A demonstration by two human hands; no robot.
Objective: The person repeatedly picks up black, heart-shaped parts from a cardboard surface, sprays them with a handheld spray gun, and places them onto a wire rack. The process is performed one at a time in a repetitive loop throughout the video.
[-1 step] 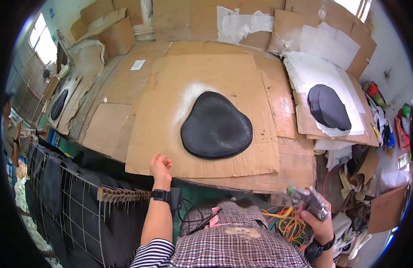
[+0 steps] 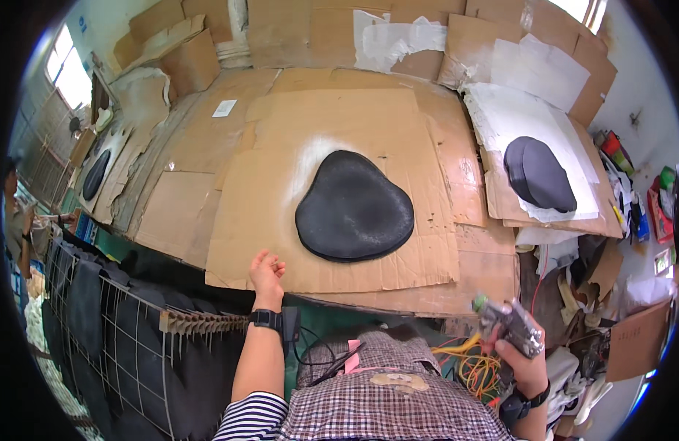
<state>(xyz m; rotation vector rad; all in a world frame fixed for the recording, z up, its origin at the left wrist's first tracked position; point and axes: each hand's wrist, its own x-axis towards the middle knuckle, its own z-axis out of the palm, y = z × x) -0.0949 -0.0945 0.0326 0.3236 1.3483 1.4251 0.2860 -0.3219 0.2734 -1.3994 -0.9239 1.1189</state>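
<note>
A black, rounded-triangular seat pad (image 2: 354,209) lies flat on a cardboard sheet (image 2: 244,220) in front of me. My left hand (image 2: 267,276) hovers at the sheet's front edge, left of the pad and apart from it. Its fingers are loosely curled with small gaps between them, and nothing shows in them. Low on the right, my right hand (image 2: 523,365) is wrapped round a metal spray gun (image 2: 517,329) with a green tip, away from the pad. The tip points up and to the left.
Black pads (image 2: 538,175) lie on a white-covered board at right, and another dark pad (image 2: 96,174) at far left. A wire rack (image 2: 145,323) hung with dark pieces stands front left. Yellow hoses (image 2: 468,367) hang beside my apron. A person (image 2: 18,213) is at far left.
The spray gun in my right hand has turned slightly, its green tip a little higher. My left hand has barely shifted. The pad rests in place.
</note>
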